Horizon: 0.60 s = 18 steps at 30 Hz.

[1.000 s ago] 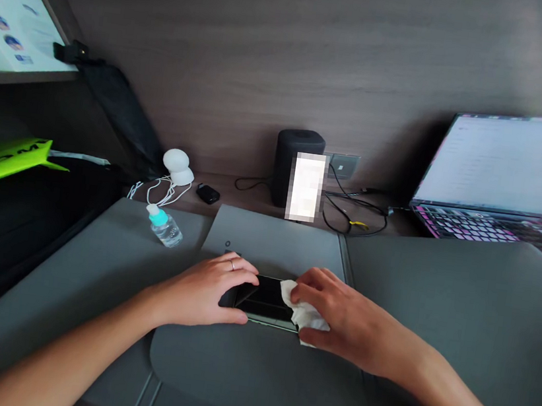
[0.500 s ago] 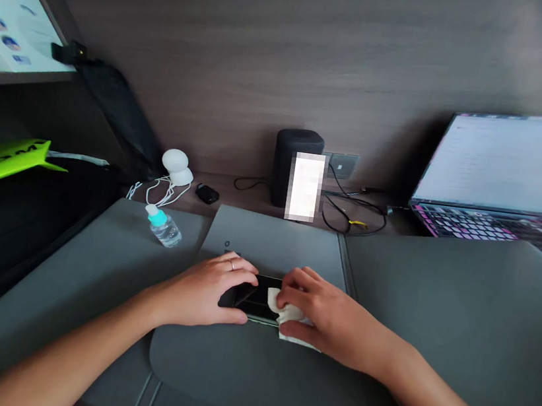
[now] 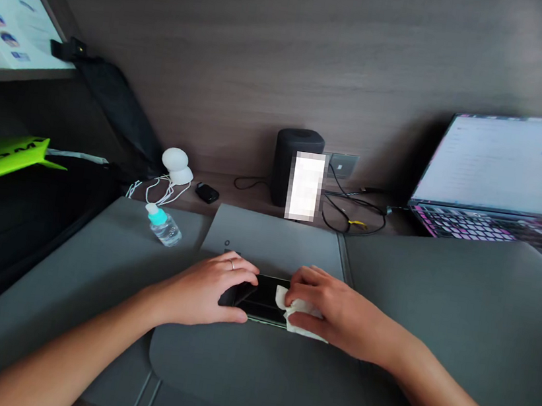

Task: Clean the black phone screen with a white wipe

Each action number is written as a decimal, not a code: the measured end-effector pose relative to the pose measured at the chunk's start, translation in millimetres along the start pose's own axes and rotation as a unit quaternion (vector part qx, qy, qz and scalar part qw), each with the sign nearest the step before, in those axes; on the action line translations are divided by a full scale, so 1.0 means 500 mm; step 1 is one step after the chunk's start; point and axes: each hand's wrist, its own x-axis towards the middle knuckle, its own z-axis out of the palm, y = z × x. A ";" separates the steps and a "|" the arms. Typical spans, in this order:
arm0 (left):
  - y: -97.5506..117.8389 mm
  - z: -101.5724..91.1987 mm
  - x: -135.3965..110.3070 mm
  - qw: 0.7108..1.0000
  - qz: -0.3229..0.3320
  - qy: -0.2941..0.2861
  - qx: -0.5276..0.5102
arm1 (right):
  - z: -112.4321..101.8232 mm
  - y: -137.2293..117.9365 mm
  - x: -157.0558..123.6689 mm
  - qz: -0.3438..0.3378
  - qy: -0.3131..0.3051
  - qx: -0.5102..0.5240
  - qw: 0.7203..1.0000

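Observation:
A smartphone (image 3: 265,301) with a dark, shiny screen lies flat on the grey desk mat (image 3: 249,366). My left hand (image 3: 212,288), a ring on one finger, grips the phone's left end between thumb and fingers. Over the right end, my right hand (image 3: 332,307) pinches a crumpled white tissue (image 3: 302,322) against the screen. That end of the phone is covered by the hand and tissue. To the left, a small clear spray bottle (image 3: 165,228) with a turquoise collar lies on its side on the mat.
Behind the mat stand a white round device (image 3: 176,164) with cords, a small black object (image 3: 207,192) and a black speaker (image 3: 283,165) with a blurred-out patch before it. Black cables (image 3: 372,226) lie beside it. An open laptop (image 3: 505,167) is at the right, a black bag (image 3: 22,230) at the left.
My right hand has slid a little to the right along the phone with the tissue, so more of the screen shows. My left hand stays on the phone's left end.

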 end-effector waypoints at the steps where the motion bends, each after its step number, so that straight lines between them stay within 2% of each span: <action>1: 0.000 0.000 0.000 1.000 0.000 0.000 0.000 | 0.002 0.000 0.003 -0.006 0.006 -0.003 1.000; 5: 0.001 0.000 0.000 1.000 -0.001 0.003 -0.001 | 0.012 -0.003 0.015 -0.046 0.002 0.004 0.999; 7: 0.001 0.000 0.000 1.000 -0.003 0.002 -0.003 | 0.014 -0.001 0.018 -0.044 0.001 0.004 0.999; 11: 0.001 0.000 0.001 1.000 -0.005 0.000 -0.006 | 0.015 0.003 0.020 -0.029 0.039 -0.020 0.999; 15: 0.002 -0.001 0.001 1.000 -0.004 0.007 -0.009 | 0.012 0.004 0.019 -0.073 0.013 0.002 0.997; 18: 0.002 -0.001 0.000 1.000 -0.002 0.003 -0.011 | 0.011 0.009 0.020 -0.046 0.025 0.008 0.999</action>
